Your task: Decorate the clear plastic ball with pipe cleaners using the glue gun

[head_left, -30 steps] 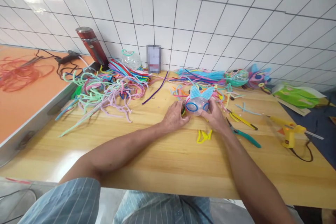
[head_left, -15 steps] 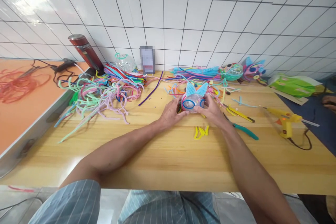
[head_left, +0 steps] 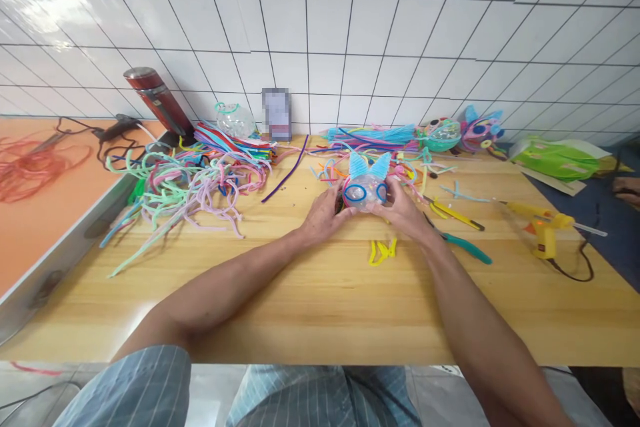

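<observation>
Between my two hands is a clear plastic ball [head_left: 369, 196] with light-blue pipe-cleaner ears [head_left: 371, 165] on top and two dark-blue rings on its front. My left hand [head_left: 325, 212] grips its left side, thumb at the lower front. On the other side my right hand [head_left: 403, 208] is closed on it, thumb also low in front. The far fingers of both hands are partly hidden behind the ball. Several bent yellow pipe-cleaner pieces [head_left: 383, 252] lie on the table just below the hands.
Right of my hands lie a yellow craft knife [head_left: 457, 215], teal-handled pliers [head_left: 467, 248] and a yellow glue gun [head_left: 546, 233]. Pipe cleaners [head_left: 185, 187] heap at the left, near a red thermos [head_left: 159, 101]. A phone [head_left: 277, 115] leans on the wall. Another person's hand [head_left: 627, 190] shows far right.
The ball has turned slightly in my hands, its ring eyes now facing more squarely toward me. Both hands keep their hold. The whole view has shifted a little.
</observation>
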Available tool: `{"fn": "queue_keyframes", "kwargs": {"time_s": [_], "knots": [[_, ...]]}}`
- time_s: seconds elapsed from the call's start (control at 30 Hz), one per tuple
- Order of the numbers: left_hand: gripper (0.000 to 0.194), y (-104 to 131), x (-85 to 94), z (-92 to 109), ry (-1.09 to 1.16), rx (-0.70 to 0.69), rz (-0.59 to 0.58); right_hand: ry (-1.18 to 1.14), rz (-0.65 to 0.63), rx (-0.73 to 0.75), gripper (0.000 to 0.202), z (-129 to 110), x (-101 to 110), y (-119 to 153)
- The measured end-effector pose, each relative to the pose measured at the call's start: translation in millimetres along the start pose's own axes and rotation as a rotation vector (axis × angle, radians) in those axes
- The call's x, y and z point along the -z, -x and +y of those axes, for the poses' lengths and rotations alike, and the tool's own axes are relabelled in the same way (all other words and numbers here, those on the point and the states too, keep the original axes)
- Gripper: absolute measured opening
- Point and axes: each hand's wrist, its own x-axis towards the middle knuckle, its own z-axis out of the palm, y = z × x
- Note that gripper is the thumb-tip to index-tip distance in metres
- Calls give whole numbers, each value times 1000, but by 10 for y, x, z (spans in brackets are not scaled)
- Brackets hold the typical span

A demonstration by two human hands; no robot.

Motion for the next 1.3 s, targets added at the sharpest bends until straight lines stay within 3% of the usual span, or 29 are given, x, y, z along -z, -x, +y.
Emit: {"fn": "queue_keyframes", "kwargs": {"time_s": [0.2,0.63,1.03,1.17,1.3], "knots": [[95,0,11,-46,17,28,-7,22,63,-16,95,8,-44,11],[80,-4,69,53,36,109,-15,20,14,-17,94,-140,-59,34],[91,33,88,48,77,88,-12,-93,-33,-11,94,-165,-29,55],[97,65,117,17,57,121,-14,-214,139,4,65,-47,1,3],[98,91,119,22,101,145,-20,-276,329,-30,56,61,15,-67]]}}
